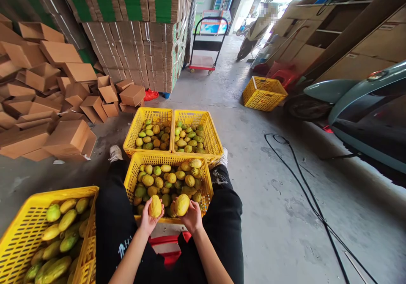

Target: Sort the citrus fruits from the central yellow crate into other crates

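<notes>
My left hand (151, 216) is closed around a yellow papaya (155, 206). A second yellow papaya (182, 205) rests in the grip of my right hand (192, 218). Both fruits are held above the near edge of a yellow plastic crate (207, 187) between my legs, which contains many green and yellow papayas. Just beyond it stand two more yellow crates, a left one (127, 142) and a right one (216, 142), each partly filled with similar fruit. Beside my left leg, another yellow crate (19, 216) holds longer, greener papayas.
Folded cardboard boxes (68, 138) are heaped at the left, before tall strapped cardboard stacks (127, 43). A platform trolley (203, 60) stands farther back. To the right are a yellow crate (263, 94), a scooter (355, 102) and a black cable (304, 182) along the floor.
</notes>
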The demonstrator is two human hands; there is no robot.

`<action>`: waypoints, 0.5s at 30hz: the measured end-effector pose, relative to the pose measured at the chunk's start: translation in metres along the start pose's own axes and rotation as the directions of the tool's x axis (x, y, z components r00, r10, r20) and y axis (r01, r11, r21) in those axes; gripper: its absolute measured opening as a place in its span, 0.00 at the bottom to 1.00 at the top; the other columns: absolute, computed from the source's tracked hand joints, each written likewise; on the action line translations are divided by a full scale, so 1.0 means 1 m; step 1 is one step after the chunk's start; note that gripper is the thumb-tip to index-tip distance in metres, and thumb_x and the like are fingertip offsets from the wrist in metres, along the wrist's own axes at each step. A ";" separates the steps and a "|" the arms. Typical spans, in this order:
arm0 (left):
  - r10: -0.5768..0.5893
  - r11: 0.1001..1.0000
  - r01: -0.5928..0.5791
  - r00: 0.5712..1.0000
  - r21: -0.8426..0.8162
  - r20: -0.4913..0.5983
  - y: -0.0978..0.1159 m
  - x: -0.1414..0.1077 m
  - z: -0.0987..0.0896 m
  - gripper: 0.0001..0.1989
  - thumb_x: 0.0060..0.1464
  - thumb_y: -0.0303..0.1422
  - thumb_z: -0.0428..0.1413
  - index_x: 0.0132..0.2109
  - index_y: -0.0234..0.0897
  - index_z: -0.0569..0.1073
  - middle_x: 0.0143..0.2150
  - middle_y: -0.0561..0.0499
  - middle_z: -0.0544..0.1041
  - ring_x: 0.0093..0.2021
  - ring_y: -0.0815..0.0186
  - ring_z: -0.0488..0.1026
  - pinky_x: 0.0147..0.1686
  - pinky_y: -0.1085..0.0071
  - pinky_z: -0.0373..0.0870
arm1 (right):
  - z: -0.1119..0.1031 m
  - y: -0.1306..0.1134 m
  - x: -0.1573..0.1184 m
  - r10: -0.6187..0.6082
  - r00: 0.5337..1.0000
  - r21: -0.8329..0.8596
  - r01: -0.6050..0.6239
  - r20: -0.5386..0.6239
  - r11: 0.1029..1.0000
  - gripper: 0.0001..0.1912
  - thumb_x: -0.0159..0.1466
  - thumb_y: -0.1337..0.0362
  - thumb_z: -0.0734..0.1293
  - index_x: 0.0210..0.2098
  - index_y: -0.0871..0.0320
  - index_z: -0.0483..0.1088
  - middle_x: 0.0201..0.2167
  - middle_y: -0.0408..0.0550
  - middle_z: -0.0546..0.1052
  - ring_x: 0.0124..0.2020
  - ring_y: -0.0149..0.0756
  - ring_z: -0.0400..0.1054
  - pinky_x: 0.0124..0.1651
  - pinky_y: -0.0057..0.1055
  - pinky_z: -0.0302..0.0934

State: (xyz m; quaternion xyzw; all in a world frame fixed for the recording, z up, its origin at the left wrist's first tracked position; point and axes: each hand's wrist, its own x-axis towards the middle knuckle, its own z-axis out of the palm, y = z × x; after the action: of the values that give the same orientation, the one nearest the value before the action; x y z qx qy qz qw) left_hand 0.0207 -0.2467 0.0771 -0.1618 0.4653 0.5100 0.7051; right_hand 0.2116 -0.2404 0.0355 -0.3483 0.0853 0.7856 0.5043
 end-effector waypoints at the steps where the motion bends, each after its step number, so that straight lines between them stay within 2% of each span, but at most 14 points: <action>1: 0.007 1.000 -0.007 1.000 -0.003 -0.002 0.000 0.000 0.000 0.18 0.68 0.31 0.51 0.62 0.33 0.69 0.36 0.47 0.83 0.29 0.62 0.82 0.27 0.69 0.81 | 0.000 0.000 0.001 0.003 1.000 0.001 -0.003 0.003 1.000 0.20 0.50 0.58 0.77 0.42 0.55 0.75 0.42 0.52 0.83 0.55 0.58 0.77 0.51 0.52 0.72; 5: 0.031 0.999 -0.030 0.999 -0.027 0.019 0.001 -0.002 -0.001 0.19 0.68 0.32 0.49 0.63 0.36 0.69 0.37 0.45 0.84 0.32 0.60 0.83 0.30 0.66 0.82 | 0.000 0.005 0.002 0.019 1.000 -0.019 -0.019 0.002 1.000 0.22 0.51 0.62 0.80 0.44 0.57 0.75 0.45 0.53 0.83 0.57 0.56 0.76 0.53 0.49 0.72; 10: 0.063 0.995 -0.059 0.997 -0.082 0.049 -0.001 -0.003 -0.004 0.23 0.68 0.29 0.43 0.65 0.35 0.68 0.40 0.41 0.84 0.41 0.56 0.85 0.38 0.62 0.84 | 0.000 0.008 0.001 0.088 0.995 -0.066 -0.090 -0.036 0.994 0.20 0.58 0.55 0.80 0.44 0.58 0.75 0.37 0.52 0.83 0.47 0.50 0.80 0.46 0.46 0.75; 13: 0.036 0.997 -0.030 0.995 -0.067 0.088 -0.001 -0.002 -0.003 0.21 0.69 0.30 0.44 0.65 0.35 0.67 0.42 0.40 0.84 0.41 0.56 0.85 0.35 0.65 0.83 | 0.000 0.006 0.000 0.087 0.995 -0.068 -0.090 -0.051 0.994 0.17 0.61 0.55 0.79 0.42 0.58 0.75 0.36 0.52 0.83 0.39 0.45 0.81 0.39 0.38 0.76; 15: 0.003 0.999 0.000 0.995 -0.032 0.103 0.000 0.000 -0.002 0.20 0.70 0.32 0.46 0.65 0.33 0.67 0.42 0.40 0.84 0.38 0.56 0.85 0.27 0.68 0.81 | 0.001 0.004 -0.001 0.067 0.996 -0.064 -0.071 -0.054 0.995 0.16 0.62 0.55 0.78 0.41 0.59 0.75 0.35 0.52 0.84 0.37 0.42 0.80 0.37 0.33 0.75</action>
State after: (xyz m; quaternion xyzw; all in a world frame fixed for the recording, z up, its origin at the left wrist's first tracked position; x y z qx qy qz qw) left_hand 0.0196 -0.2484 0.0763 -0.1460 0.4202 0.5255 0.7252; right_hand 0.2080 -0.2426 0.0355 -0.3817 0.0845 0.7956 0.4628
